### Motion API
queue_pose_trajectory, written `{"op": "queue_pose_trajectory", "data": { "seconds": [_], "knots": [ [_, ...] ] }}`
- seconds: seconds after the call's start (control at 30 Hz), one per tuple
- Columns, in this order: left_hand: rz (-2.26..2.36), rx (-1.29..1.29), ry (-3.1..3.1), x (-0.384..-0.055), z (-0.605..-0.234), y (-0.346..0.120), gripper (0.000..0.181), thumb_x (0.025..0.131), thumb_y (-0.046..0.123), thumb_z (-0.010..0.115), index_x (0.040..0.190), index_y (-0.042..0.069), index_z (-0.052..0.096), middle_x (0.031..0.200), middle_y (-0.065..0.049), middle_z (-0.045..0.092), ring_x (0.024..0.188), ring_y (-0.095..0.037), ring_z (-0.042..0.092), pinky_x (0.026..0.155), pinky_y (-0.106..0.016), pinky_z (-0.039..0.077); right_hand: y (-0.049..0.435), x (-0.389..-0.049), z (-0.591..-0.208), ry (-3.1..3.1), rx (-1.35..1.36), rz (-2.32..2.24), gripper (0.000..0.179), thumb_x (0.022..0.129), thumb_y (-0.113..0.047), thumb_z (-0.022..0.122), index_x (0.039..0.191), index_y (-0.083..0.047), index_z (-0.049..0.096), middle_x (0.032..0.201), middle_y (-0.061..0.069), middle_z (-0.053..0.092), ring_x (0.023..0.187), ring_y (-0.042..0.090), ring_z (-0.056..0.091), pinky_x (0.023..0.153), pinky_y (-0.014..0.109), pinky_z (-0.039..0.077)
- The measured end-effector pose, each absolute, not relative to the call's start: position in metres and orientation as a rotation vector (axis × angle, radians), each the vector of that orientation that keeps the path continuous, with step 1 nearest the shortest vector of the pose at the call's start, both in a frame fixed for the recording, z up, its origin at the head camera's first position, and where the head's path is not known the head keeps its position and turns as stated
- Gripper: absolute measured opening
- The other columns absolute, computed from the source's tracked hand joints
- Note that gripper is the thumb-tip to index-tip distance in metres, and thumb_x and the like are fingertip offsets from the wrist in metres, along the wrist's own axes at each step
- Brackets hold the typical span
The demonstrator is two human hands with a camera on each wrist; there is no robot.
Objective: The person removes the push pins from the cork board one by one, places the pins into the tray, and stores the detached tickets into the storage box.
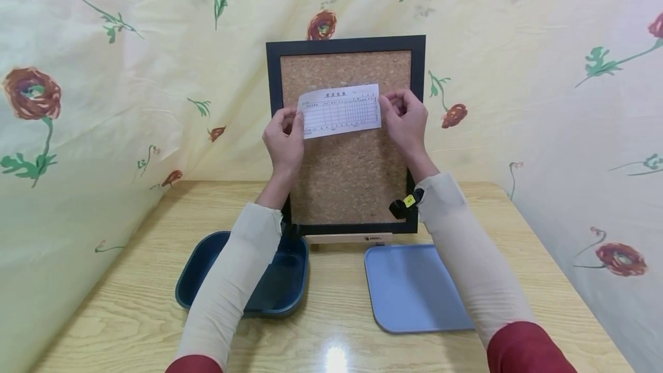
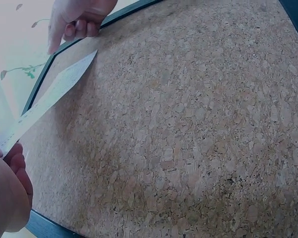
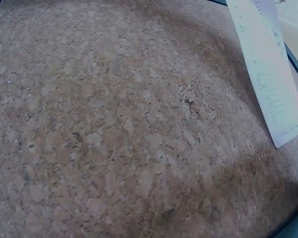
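Observation:
A white printed slip of paper [image 1: 340,111] with a ruled table is held up in front of the cork board [image 1: 352,183], tilted with its right end slightly higher. My left hand [image 1: 285,137] pinches its left edge between thumb and curled fingers. At the right edge is my right hand [image 1: 406,120], thumb and bent fingers close beside the paper. In the left wrist view a small gap shows between this right hand [image 2: 82,20] and the slip [image 2: 54,91]. From the right wrist, the slip's lower corner [image 3: 278,134] stands free of the cork.
The cork board has a black frame [image 1: 344,46] and stands upright on a wooden table [image 1: 331,292]. A dark blue bin [image 1: 282,281] sits at the left under my forearm, and a light blue tray [image 1: 414,286] at the right. Flowered cloth [image 1: 217,73] hangs behind.

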State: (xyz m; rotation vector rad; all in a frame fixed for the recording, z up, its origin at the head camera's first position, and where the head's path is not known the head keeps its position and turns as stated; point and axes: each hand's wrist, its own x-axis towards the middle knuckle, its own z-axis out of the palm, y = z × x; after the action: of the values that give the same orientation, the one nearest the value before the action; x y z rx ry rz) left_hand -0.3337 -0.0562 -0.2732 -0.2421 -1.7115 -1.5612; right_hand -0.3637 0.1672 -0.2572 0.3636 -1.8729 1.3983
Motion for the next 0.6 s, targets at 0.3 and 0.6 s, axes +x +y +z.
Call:
{"op": "queue_pose_trajectory", "data": {
  "seconds": [0.3,0.6],
  "knots": [
    [-1.586,-0.25,-1.697,-0.33,-0.278,-0.061,0.018,0.097,0.007,0.062,0.104,-0.007,0.069,0.091,-0.025,0.074,0.065,-0.003,0.052,0.059,-0.016,0.039,0.16,-0.333,-0.249,-1.86,0.363,1.428,0.021,0.096,-0.005,0.063,0.102,0.015,0.063,0.064,-0.009,0.043,0.058,0.001,0.037,0.058,0.016,0.028],
    [-1.613,-0.238,-1.688,-0.327,-0.281,-0.066,0.017,0.096,0.006,0.062,0.104,-0.008,0.069,0.09,-0.026,0.073,0.065,-0.003,0.055,0.059,-0.016,0.04,0.161,-0.324,-0.25,-1.846,0.368,1.449,0.022,0.096,-0.008,0.064,0.101,0.013,0.063,0.062,-0.012,0.043,0.057,0.0,0.038,0.057,0.017,0.029]
  ]
}}
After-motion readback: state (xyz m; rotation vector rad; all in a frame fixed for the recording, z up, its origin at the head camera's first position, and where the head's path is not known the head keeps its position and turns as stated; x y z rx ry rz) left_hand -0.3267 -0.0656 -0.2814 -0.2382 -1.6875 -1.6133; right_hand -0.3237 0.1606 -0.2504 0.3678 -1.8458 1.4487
